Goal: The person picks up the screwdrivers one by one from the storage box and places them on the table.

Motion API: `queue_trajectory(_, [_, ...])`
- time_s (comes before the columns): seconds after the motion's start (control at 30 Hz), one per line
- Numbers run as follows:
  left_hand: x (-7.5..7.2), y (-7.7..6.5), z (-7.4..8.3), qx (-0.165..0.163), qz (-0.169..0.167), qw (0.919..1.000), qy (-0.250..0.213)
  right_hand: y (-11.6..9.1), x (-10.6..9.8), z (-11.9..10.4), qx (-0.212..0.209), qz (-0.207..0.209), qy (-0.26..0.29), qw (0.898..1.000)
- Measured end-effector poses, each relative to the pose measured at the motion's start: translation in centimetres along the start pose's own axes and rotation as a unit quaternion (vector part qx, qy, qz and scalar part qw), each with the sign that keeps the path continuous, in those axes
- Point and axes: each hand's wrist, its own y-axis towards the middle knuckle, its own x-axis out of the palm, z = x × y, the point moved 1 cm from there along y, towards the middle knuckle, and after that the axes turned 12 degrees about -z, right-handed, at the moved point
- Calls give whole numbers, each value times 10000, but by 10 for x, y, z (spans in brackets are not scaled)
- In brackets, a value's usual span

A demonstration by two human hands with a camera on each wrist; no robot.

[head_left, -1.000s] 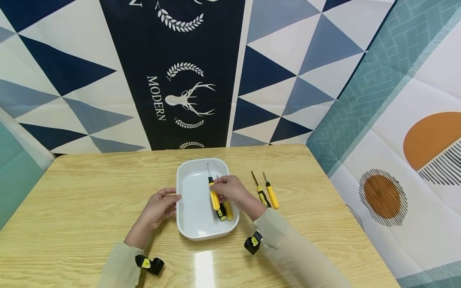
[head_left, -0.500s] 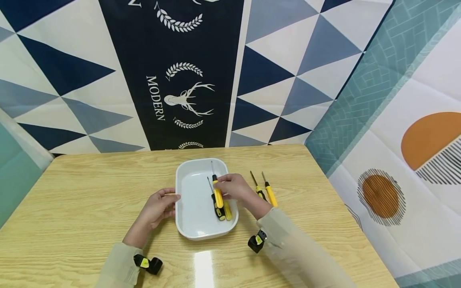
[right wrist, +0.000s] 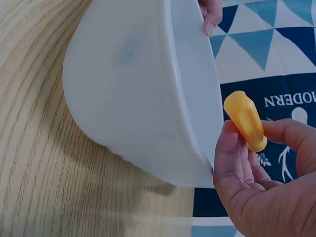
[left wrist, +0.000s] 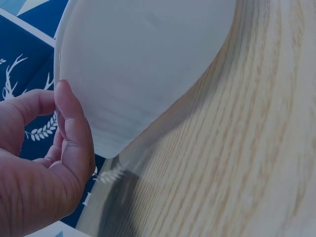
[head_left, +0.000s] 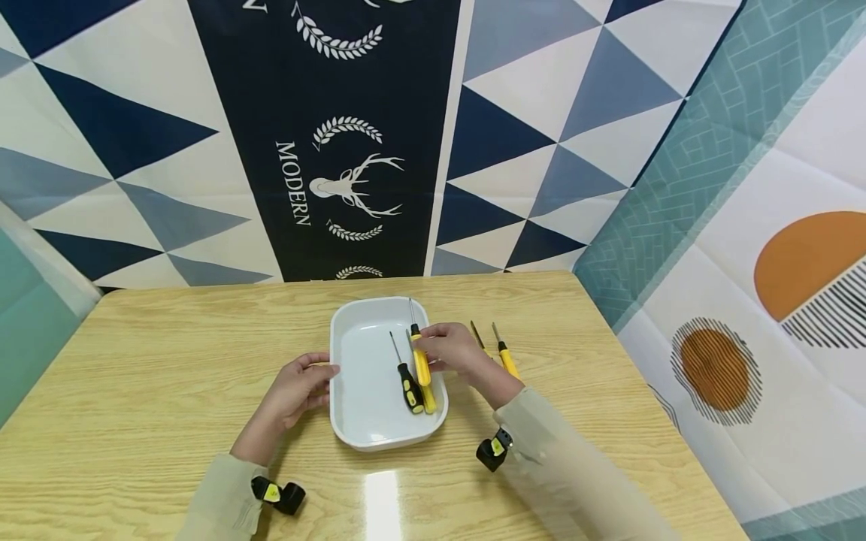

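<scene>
A white rectangular tray (head_left: 365, 428) stands on the table. My left hand (head_left: 300, 391) holds its left rim, thumb on the edge and fingers against the outer wall, as the left wrist view (left wrist: 64, 148) also bears out. Over the tray's right side, my right hand (head_left: 453, 352) pinches a yellow-handled screwdriver (head_left: 421, 364) by its handle, tip pointing away. In the right wrist view its yellow handle (right wrist: 245, 120) sits between thumb and fingers above the rim. Inside the tray lie a black-and-yellow screwdriver (head_left: 409, 387) and another yellow-handled screwdriver (head_left: 429, 400), the latter partly covered by the held one.
To the right of the tray, two more screwdrivers lie on the wooden table (head_left: 169, 376): one with a yellow handle (head_left: 507, 361), the other (head_left: 479, 336) mostly hidden behind my right wrist. A patterned cloth wall (head_left: 501, 150) rises behind the table's far edge.
My right hand has moved a little to the right with the yellow-handled screwdriver, uncovering the black-and-yellow screwdriver in the tray. My left hand and the tray stay in place.
</scene>
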Motion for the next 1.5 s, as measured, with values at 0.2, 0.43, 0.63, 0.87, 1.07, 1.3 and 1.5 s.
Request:
queue_trajectory(0.2, [0, 0, 0, 14, -10, 10000, -17, -13, -5, -7, -87, -17, -28, 10000])
queue_trajectory(0.43, [0, -1, 0, 16, -19, 10000, -30, -10, -17, 3, -65, 160, -91, 9998])
queue_trajectory(0.63, [0, -1, 0, 11, -39, 10000, -11, -8, -37, 16, 26, 333, -56, 9994])
queue_trajectory(0.87, [0, 0, 0, 46, -49, 10000, -19, -15, -63, 27, 74, 270, -77, 9996])
queue_trajectory(1.07, [0, 0, 0, 11, -16, 10000, -15, -20, -77, 33, 120, 281, -145, 9994])
queue_trajectory(1.3, [1, -1, 0, 18, -11, 10000, -14, -23, -88, 40, 216, 382, -142, 9989])
queue_trajectory(1.5, [1, -1, 0, 5, 6, 10000, 1, -24, -98, 47, 181, 417, -146, 9989])
